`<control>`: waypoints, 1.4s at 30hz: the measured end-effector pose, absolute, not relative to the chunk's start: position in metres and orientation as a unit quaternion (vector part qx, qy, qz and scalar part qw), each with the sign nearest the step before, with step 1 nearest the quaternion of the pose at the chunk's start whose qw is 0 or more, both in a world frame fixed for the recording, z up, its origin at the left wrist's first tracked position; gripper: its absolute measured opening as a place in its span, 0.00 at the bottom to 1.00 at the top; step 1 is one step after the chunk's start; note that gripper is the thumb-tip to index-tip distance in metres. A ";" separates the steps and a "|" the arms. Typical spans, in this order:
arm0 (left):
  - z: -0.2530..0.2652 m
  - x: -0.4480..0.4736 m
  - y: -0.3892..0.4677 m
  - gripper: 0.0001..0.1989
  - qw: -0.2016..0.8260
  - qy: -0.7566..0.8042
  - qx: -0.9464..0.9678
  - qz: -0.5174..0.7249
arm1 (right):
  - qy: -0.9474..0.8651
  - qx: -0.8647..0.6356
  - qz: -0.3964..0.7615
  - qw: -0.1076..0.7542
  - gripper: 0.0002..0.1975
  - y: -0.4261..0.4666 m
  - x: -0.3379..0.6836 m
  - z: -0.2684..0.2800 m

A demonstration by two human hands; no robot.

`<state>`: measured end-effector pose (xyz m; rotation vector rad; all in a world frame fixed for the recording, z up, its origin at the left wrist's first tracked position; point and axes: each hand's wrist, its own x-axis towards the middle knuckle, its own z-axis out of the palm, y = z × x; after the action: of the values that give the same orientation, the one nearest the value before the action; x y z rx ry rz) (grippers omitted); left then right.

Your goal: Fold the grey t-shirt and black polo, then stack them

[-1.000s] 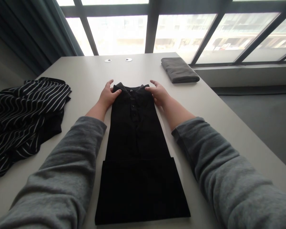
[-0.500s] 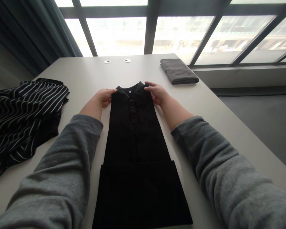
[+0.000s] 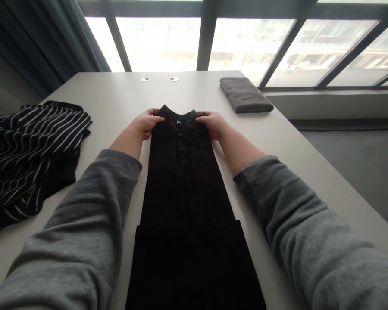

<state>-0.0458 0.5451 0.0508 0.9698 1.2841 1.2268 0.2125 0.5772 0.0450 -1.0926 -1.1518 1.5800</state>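
A black shirt [image 3: 168, 181] with a collar and a short button placket lies lengthwise before me, its sides tucked under into a narrow strip. Across its near part runs a straight edge where a wider black layer lies, its lower end cut off by the picture. My left hand [image 3: 148, 122] pinches the shirt's left shoulder beside the collar, thumb on top. At the right shoulder my right hand [image 3: 213, 123] grips the cloth the same way. The fingers beneath the fabric are hidden on both sides.
A crumpled black-and-white striped garment [image 3: 48, 150] lies on the left of the white table [image 3: 116, 94]. Toward the far right corner is a folded grey cloth [image 3: 245, 95]. Two round fittings [image 3: 174, 79] sit near the far edge, below the windows.
Both hands now hold more of the shoulder cloth, the left having come further over it. The collar's left side stands up higher. The view has shifted slightly.
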 end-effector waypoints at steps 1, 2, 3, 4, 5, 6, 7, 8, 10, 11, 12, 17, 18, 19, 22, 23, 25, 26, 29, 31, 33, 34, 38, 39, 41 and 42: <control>0.053 -0.046 0.545 0.20 0.524 0.542 0.413 0.511 | -0.467 -0.438 0.632 0.436 0.16 0.577 0.212 0.045; 0.056 -0.046 0.545 0.19 0.519 0.546 0.417 0.508 | -0.471 -0.436 0.630 0.437 0.16 0.577 0.212 0.045; 0.058 -0.047 0.545 0.19 0.517 0.551 0.418 0.505 | -0.473 -0.434 0.630 0.437 0.17 0.577 0.212 0.045; 0.060 -0.047 0.544 0.19 0.518 0.554 0.416 0.502 | -0.475 -0.430 0.631 0.436 0.17 0.577 0.213 0.045; 0.061 -0.048 0.544 0.19 0.520 0.556 0.412 0.501 | -0.477 -0.427 0.633 0.435 0.17 0.576 0.213 0.046; 0.062 -0.048 0.545 0.19 0.524 0.557 0.407 0.500 | -0.478 -0.423 0.636 0.435 0.17 0.576 0.213 0.046; 0.062 -0.049 0.545 0.19 0.528 0.559 0.400 0.499 | -0.478 -0.420 0.638 0.434 0.17 0.575 0.214 0.047; 0.062 -0.050 0.546 0.18 0.534 0.560 0.393 0.497 | -0.477 -0.418 0.640 0.433 0.17 0.574 0.214 0.048; 0.061 -0.051 0.546 0.15 0.551 0.556 0.384 0.490 | -0.477 -0.417 0.646 0.426 0.18 0.573 0.214 0.049; 0.060 -0.052 0.547 0.14 0.558 0.553 0.381 0.488 | -0.477 -0.418 0.649 0.420 0.18 0.573 0.215 0.049; 0.060 -0.052 0.546 0.13 0.562 0.549 0.381 0.487 | -0.477 -0.419 0.651 0.416 0.18 0.573 0.215 0.049; 0.058 -0.051 0.539 0.17 0.568 0.532 0.409 0.477 | -0.491 -0.416 0.634 0.428 0.20 0.576 0.216 0.045; 0.058 -0.051 0.537 0.18 0.565 0.530 0.416 0.476 | -0.494 -0.417 0.626 0.435 0.20 0.577 0.216 0.045; 0.058 -0.052 0.536 0.19 0.559 0.529 0.424 0.477 | -0.498 -0.417 0.618 0.442 0.20 0.577 0.217 0.046; 0.058 -0.055 0.535 0.20 0.535 0.527 0.443 0.490 | -0.515 -0.413 0.598 0.455 0.22 0.576 0.220 0.050; 0.059 -0.057 0.534 0.20 0.528 0.525 0.447 0.496 | -0.521 -0.410 0.592 0.458 0.22 0.575 0.221 0.053; 0.062 -0.059 0.533 0.20 0.516 0.520 0.454 0.508 | -0.530 -0.405 0.584 0.463 0.22 0.571 0.223 0.058; 0.064 -0.060 0.531 0.20 0.511 0.516 0.457 0.514 | -0.534 -0.402 0.581 0.464 0.23 0.568 0.224 0.061; 0.071 -0.061 0.520 0.19 0.501 0.494 0.475 0.528 | -0.549 -0.390 0.572 0.469 0.25 0.559 0.229 0.071; 0.076 -0.062 0.510 0.19 0.496 0.476 0.495 0.531 | -0.561 -0.380 0.563 0.473 0.28 0.551 0.233 0.078; 0.080 -0.064 0.497 0.20 0.483 0.461 0.521 0.531 | -0.579 -0.369 0.551 0.474 0.30 0.540 0.236 0.084; 0.081 -0.065 0.491 0.20 0.472 0.457 0.535 0.530 | -0.591 -0.365 0.542 0.474 0.30 0.534 0.238 0.086; 0.079 -0.072 0.466 0.20 0.434 0.456 0.584 0.512 | -0.660 -0.361 0.461 0.471 0.24 0.503 0.246 0.092; 0.078 -0.073 0.459 0.20 0.428 0.455 0.597 0.504 | -0.681 -0.363 0.431 0.467 0.21 0.495 0.249 0.093; 0.076 -0.075 0.446 0.19 0.420 0.451 0.621 0.484 | -0.724 -0.372 0.372 0.447 0.17 0.478 0.255 0.093; 0.075 -0.075 0.439 0.19 0.418 0.450 0.632 0.472 | -0.744 -0.378 0.345 0.431 0.15 0.471 0.259 0.092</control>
<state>-0.0748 0.4393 0.0751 1.5857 1.1287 1.1844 0.2588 0.4707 0.0922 -0.9421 -1.8554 0.8594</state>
